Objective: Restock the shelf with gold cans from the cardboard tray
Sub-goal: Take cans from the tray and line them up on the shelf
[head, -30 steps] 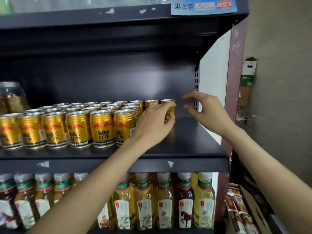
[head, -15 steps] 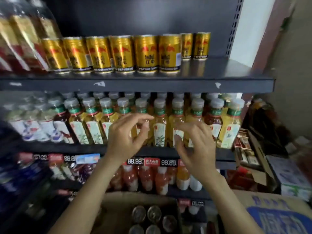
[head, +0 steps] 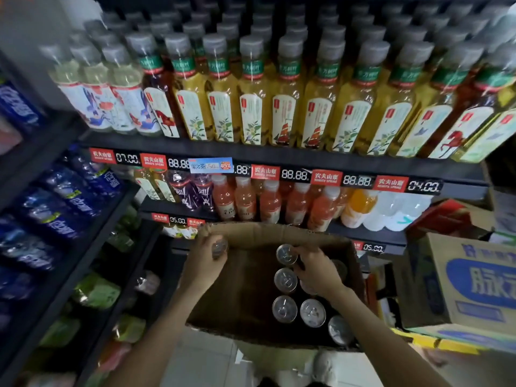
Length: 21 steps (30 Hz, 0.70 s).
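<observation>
So the gold cans (head: 284, 309) sit upright in the cardboard tray (head: 251, 291), low down in front of the shelving, and from above you only get their silver tops. They're bunched along the right half; the left half looks like bare cardboard. Both hands are down in there picking up. The left hand (head: 203, 261) has its fingers curled around one can (head: 219, 247) at the tray's far left corner, already lifted a bit by the look of it. The right hand (head: 317, 270) is wrapped around another can (head: 286, 254) in the far row, fingers closed on its side.

If I were doing this, I'd grip each can around the body, not by the rim, lift straight up so it doesn't knock its neighbours over, and take one per hand so they go onto the shelf label-forward.

Stuff I can't make out: the shelf the cans belong on isn't in shot, only tea bottles (head: 251, 107) and juice bottles (head: 245, 199) on the shelves ahead. At least one can is partly hidden under the right wrist, and the tray's near edge is dark, so an exact count is a guess. Everything's motion-blurred too.
</observation>
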Motion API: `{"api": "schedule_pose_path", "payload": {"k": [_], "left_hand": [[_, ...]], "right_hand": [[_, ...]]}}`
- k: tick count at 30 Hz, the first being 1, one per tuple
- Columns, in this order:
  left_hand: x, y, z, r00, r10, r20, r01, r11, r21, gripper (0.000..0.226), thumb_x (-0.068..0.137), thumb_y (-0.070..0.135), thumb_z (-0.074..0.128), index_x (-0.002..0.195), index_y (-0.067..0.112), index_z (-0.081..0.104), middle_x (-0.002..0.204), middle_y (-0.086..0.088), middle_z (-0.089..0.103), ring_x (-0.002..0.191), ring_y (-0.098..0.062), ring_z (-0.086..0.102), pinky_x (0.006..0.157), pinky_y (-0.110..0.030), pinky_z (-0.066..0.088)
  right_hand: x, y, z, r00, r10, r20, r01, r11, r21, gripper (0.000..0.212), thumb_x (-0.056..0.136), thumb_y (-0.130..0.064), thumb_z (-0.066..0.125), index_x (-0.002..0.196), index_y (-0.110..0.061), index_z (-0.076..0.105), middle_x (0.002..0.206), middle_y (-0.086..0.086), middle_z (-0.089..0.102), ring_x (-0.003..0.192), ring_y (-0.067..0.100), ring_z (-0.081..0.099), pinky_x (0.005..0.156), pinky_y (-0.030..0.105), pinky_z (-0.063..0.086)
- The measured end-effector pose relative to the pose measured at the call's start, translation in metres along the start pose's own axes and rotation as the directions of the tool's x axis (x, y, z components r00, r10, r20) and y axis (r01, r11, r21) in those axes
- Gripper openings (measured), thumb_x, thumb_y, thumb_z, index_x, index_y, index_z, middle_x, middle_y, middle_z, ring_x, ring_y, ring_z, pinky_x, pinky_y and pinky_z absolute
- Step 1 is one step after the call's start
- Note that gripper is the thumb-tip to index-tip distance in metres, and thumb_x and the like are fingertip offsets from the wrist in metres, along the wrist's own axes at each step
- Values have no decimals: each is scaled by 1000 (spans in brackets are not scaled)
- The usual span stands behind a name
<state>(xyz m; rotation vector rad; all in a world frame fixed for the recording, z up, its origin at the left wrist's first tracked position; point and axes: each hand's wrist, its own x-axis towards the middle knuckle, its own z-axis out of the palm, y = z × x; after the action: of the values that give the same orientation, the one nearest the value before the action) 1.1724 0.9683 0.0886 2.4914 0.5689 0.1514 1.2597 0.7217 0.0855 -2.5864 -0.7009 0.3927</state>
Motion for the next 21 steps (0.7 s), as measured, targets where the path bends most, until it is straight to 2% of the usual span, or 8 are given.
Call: {"api": "schedule_pose_path", "payload": {"k": [2,5,10,12,14,17,19,21], "left_hand": [[4,-19,10,999,-30,39,28,998,61,38,83,19,66,120,17,57,131,-5,51,116,-25,52,84,-38,50],[15,-34,23,994,-3,114,-20,980,200,43,85,21,63,126,18,50,134,-5,45,122,-26,46,87,-40,51],[39,-43,44,970,37,241,-143,885,442,61,87,18,60,141,15,32,148,-9,28,136,-29,28,106,-39,38],[46,-45,54,961,30,274,-178,827,533,69,85,17,60,144,14,25,148,-15,26,134,-30,31,105,-36,39],[49,-48,61,957,28,289,-203,775,598,75,82,14,63,145,16,22,143,-19,27,129,-31,36,97,-33,45],[52,-53,68,958,56,281,-229,739,633,73,81,9,64,143,19,26,136,-17,32,122,-30,38,96,-31,43],[53,-52,70,961,71,268,-230,742,629,68,81,16,67,140,20,33,131,-12,36,117,-28,39,96,-30,40],[52,-49,69,959,46,280,-201,804,559,67,80,30,70,138,22,36,132,-11,38,118,-28,38,98,-32,38]], "right_hand": [[5,2,17,997,77,22,-76,997,-32,43,85,-24,60,127,-16,54,118,8,57,121,28,45,96,37,42],[15,5,37,991,129,41,-123,986,-111,51,85,-29,60,133,-17,47,125,7,55,126,31,39,103,38,34],[42,-4,55,982,149,-120,-175,953,-247,54,80,-35,64,125,-9,54,127,14,57,121,38,44,98,45,34],[52,-6,58,972,215,-91,-233,923,-306,57,78,-46,63,121,-10,55,125,13,58,121,34,41,97,43,29],[57,-7,62,961,274,-27,-262,882,-391,63,79,-56,58,122,-11,50,128,11,55,124,31,37,99,40,26],[60,-7,70,951,309,-6,-284,863,-418,67,80,-56,58,126,-9,44,130,14,53,128,31,34,104,40,25],[63,-6,72,944,327,-35,-317,878,-358,63,80,-51,61,123,-8,46,127,14,56,127,31,36,103,39,25],[63,-5,69,941,332,-61,-335,893,-299,59,78,-47,65,121,-9,49,124,14,58,124,32,39,102,39,27]]}}
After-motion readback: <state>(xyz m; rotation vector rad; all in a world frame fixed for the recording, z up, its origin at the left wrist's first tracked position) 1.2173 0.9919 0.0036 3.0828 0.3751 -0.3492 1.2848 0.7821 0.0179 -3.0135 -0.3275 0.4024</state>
